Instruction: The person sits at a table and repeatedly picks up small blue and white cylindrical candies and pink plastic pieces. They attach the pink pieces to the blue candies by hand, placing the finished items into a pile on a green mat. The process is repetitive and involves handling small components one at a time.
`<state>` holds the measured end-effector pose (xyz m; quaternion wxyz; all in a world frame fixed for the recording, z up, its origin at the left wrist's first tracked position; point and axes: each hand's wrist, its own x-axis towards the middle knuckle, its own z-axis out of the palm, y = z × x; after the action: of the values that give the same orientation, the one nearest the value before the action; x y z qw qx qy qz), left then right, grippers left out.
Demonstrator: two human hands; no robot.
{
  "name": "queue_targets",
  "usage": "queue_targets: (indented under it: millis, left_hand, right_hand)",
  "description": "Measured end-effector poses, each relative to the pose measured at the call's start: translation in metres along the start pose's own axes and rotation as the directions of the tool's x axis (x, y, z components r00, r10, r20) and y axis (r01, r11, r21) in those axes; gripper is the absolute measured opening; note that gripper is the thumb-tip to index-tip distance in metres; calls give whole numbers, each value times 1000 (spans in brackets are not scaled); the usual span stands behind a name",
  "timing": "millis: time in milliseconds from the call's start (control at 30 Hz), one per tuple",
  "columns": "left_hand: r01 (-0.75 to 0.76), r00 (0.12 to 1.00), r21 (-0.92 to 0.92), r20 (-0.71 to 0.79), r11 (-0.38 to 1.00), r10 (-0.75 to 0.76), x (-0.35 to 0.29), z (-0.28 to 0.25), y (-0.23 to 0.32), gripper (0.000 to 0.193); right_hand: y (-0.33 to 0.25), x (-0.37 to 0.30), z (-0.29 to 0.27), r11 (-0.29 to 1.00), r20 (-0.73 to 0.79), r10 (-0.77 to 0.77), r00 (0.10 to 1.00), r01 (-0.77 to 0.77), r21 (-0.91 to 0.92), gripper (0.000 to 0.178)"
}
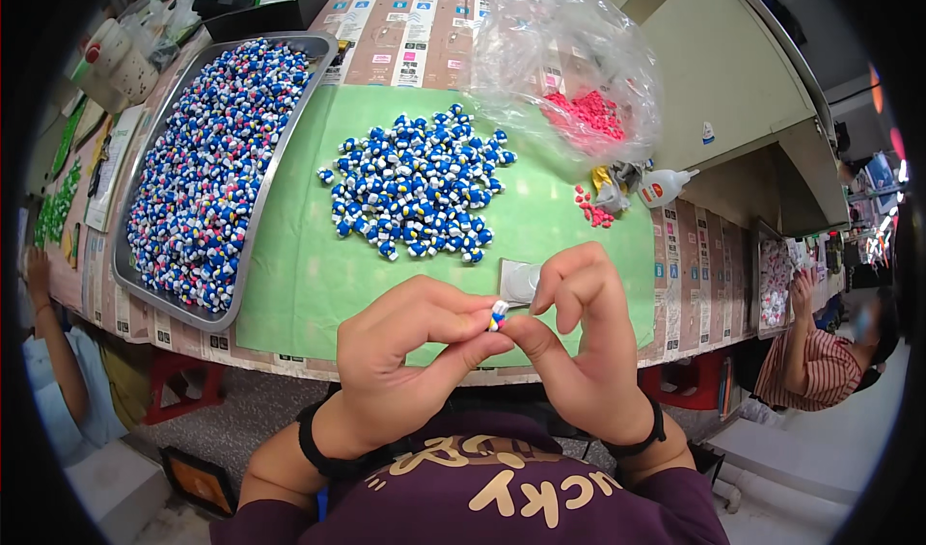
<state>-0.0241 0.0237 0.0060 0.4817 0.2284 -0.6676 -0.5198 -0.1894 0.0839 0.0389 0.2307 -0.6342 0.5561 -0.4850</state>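
Between the thumb and forefinger of my left hand (405, 347) is a tiny blue and white figure (499, 315) with yellow and pink spots. The thumb tip of my right hand (588, 342) touches or nearly touches that figure, its forefinger bent and apart from the thumb. Just beyond my fingers a small white container (521, 282) sits on the green sheet (289, 294). Farther off lies a loose pile of similar blue and white pieces (415, 183). Several small pink pieces (595, 209) lie at the right of the sheet.
A metal tray (253, 227) full of coloured figures stands at the left. A clear plastic bag (531, 39) holds more pink pieces at the far right, near a white squeeze bottle (664, 188). A pale cabinet (723, 72) bounds the right. Other people work at both sides.
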Motion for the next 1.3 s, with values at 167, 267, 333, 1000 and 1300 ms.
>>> queue_targets:
  millis: [167,267,333,1000,1300]
  left_hand:
    - [-107,991,119,96,987,96,3,-15,7,20]
    - [-182,981,294,-7,938,193,3,-47,8,21]
    - [-62,959,323,-242,944,146,-5,-87,-1,21]
    - [-54,951,719,249,693,-185,24,-33,-36,23]
    - [6,952,707,212,708,-220,18,-33,-34,22]
  right_hand:
    - [8,6,-9,959,165,156,974,-190,212,31]
    - [18,12,-35,966,31,225,974,-227,121,26]
    - [40,11,-58,971,-124,170,978,-187,-147,23]
    - [69,-5,-50,792,270,289,919,-71,-606,11]
    - [57,-6,-59,888,183,157,970,-57,-457,17]
